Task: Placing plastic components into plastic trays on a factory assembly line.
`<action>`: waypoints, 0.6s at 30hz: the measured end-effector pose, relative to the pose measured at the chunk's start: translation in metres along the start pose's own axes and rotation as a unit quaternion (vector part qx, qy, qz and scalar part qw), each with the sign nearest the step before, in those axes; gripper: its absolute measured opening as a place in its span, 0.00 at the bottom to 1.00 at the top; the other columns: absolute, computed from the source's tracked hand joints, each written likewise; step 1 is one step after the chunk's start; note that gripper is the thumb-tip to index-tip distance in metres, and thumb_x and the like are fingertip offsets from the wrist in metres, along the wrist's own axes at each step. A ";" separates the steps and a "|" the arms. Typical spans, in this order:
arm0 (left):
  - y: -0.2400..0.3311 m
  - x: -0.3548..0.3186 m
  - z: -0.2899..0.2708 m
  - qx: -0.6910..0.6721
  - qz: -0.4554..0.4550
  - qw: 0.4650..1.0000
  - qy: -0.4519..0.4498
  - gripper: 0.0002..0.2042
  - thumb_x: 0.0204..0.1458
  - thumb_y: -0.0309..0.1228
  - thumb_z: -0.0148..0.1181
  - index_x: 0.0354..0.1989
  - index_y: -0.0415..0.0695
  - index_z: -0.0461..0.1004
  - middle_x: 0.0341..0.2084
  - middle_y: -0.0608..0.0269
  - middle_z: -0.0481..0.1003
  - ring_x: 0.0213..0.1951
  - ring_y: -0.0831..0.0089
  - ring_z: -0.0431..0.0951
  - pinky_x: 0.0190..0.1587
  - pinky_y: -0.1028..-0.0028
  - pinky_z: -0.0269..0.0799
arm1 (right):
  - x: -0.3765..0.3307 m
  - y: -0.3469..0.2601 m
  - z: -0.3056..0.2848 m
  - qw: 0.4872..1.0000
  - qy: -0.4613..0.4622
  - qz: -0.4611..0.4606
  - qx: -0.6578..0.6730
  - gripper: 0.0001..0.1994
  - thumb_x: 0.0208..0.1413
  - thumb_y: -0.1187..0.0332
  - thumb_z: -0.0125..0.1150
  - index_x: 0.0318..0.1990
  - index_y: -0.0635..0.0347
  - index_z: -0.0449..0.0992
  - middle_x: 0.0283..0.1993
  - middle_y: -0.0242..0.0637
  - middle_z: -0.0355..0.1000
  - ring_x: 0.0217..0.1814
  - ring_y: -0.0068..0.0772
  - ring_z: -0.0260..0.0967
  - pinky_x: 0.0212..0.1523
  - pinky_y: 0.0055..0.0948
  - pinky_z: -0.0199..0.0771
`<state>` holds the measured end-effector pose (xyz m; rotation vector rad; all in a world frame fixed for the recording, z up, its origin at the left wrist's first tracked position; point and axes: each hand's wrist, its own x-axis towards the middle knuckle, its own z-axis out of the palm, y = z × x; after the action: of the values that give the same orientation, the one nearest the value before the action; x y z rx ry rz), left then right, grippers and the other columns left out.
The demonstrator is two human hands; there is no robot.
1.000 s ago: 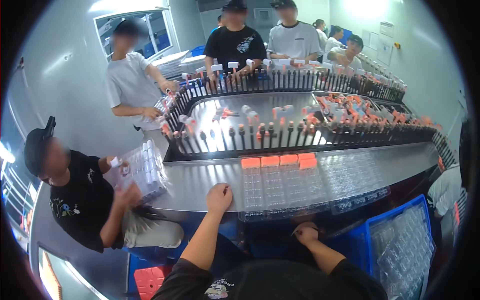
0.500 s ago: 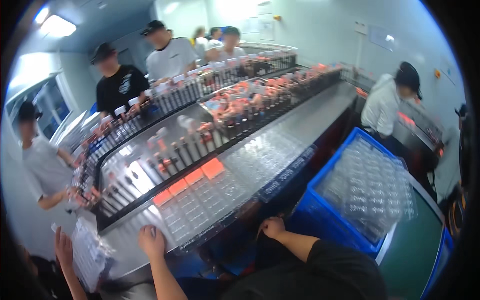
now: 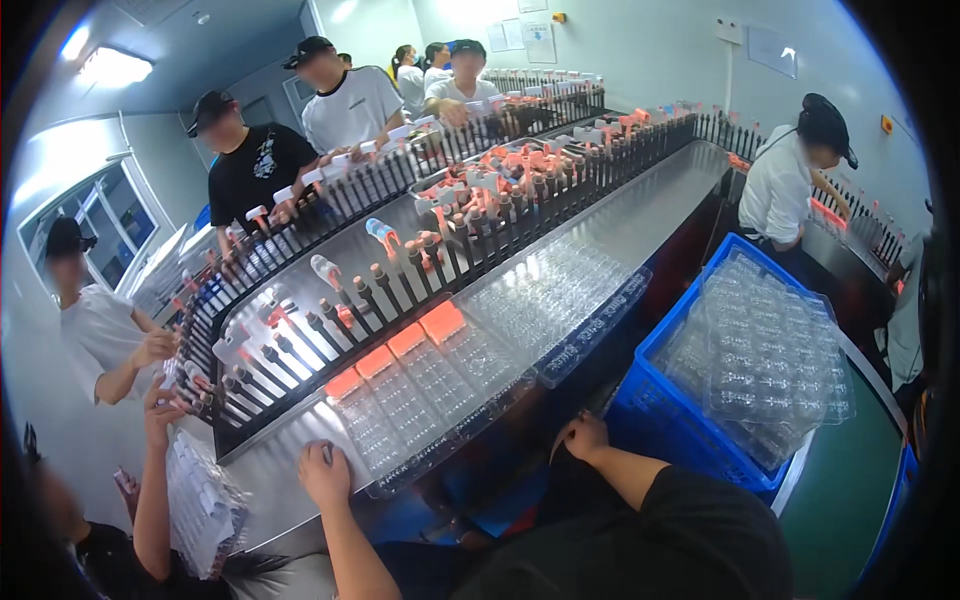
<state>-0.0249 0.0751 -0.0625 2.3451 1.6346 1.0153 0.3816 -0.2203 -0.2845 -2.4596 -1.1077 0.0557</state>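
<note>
My left hand (image 3: 325, 472) rests on the metal tabletop with its fingers curled in, and nothing shows in them. Just right of it lies a row of clear plastic blister trays (image 3: 400, 405). Orange pieces (image 3: 408, 340) sit at the far ends of these trays. More clear trays (image 3: 555, 300) lie farther right along the table. Low by my lap, near the blue crate (image 3: 650, 420), hangs my right hand (image 3: 585, 437). Its fingers are bent and partly hidden, and I see no object in it.
A conveyor of dark upright holders (image 3: 400, 285) with orange and grey parts loops behind the trays. Clear trays (image 3: 770, 350) overfill the crate, beside a green surface (image 3: 835, 500). A neighbour's raised hand (image 3: 160, 415) is at left, above white stacked trays (image 3: 205, 500). Other people stand around the conveyor.
The view has shifted, moving the scene slightly rightward, and is sharper. The neighbour's hand at left has risen to the conveyor. My hands keep about the same places.
</note>
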 end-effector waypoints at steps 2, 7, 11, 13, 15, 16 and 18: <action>-0.001 -0.001 0.005 0.006 0.013 1.000 0.013 0.11 0.49 0.34 0.61 0.39 0.45 0.78 0.47 0.56 0.76 0.52 0.53 0.74 0.56 0.56 0.65 | -0.001 0.002 0.001 1.000 0.009 0.003 0.004 0.08 0.44 0.61 0.65 0.31 0.51 0.82 0.46 0.47 0.76 0.51 0.54 0.73 0.53 0.50 0.72; 0.002 -0.002 0.004 0.007 -0.006 1.000 0.007 0.11 0.49 0.34 0.61 0.39 0.45 0.78 0.49 0.55 0.75 0.53 0.53 0.73 0.56 0.57 0.65 | -0.002 -0.002 -0.001 0.999 0.021 0.027 -0.002 0.08 0.45 0.60 0.63 0.30 0.51 0.82 0.42 0.46 0.76 0.49 0.52 0.73 0.52 0.50 0.71; 0.000 -0.005 0.004 0.020 0.016 0.999 0.033 0.10 0.49 0.32 0.62 0.39 0.43 0.77 0.47 0.54 0.76 0.51 0.52 0.74 0.56 0.59 0.68 | -0.002 0.000 0.007 0.999 0.035 0.001 -0.008 0.09 0.46 0.59 0.63 0.31 0.51 0.82 0.40 0.43 0.76 0.46 0.51 0.74 0.49 0.47 0.73; 0.001 -0.003 0.003 -0.001 0.018 1.000 0.008 0.10 0.49 0.31 0.62 0.39 0.43 0.77 0.47 0.54 0.76 0.51 0.52 0.74 0.56 0.59 0.68 | -0.001 0.000 0.008 0.999 0.040 -0.012 -0.008 0.09 0.46 0.58 0.63 0.31 0.50 0.82 0.39 0.42 0.76 0.45 0.51 0.74 0.49 0.47 0.74; -0.001 -0.004 0.004 0.012 0.020 1.000 0.021 0.11 0.48 0.30 0.62 0.40 0.43 0.77 0.47 0.54 0.76 0.51 0.52 0.74 0.56 0.59 0.68 | 0.002 -0.005 0.003 0.999 -0.033 0.019 0.008 0.10 0.48 0.57 0.62 0.32 0.48 0.83 0.40 0.40 0.75 0.46 0.49 0.73 0.51 0.47 0.73; -0.001 -0.003 0.005 0.011 0.021 1.000 0.020 0.11 0.48 0.30 0.62 0.40 0.43 0.77 0.47 0.54 0.76 0.51 0.52 0.74 0.56 0.59 0.68 | 0.002 -0.004 0.004 0.999 -0.032 0.021 0.008 0.10 0.48 0.57 0.62 0.32 0.48 0.83 0.40 0.40 0.75 0.46 0.49 0.73 0.51 0.47 0.73; -0.001 -0.003 0.005 0.006 0.042 0.999 0.027 0.10 0.48 0.30 0.62 0.39 0.43 0.77 0.46 0.54 0.76 0.51 0.52 0.74 0.55 0.59 0.68 | 0.002 -0.002 0.005 0.999 -0.038 0.030 0.005 0.09 0.48 0.57 0.62 0.32 0.47 0.83 0.43 0.40 0.75 0.49 0.48 0.72 0.53 0.48 0.70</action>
<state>-0.0235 0.0744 -0.0684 2.4341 1.5750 1.0971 0.3806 -0.2155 -0.2884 -2.4997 -1.0617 0.1745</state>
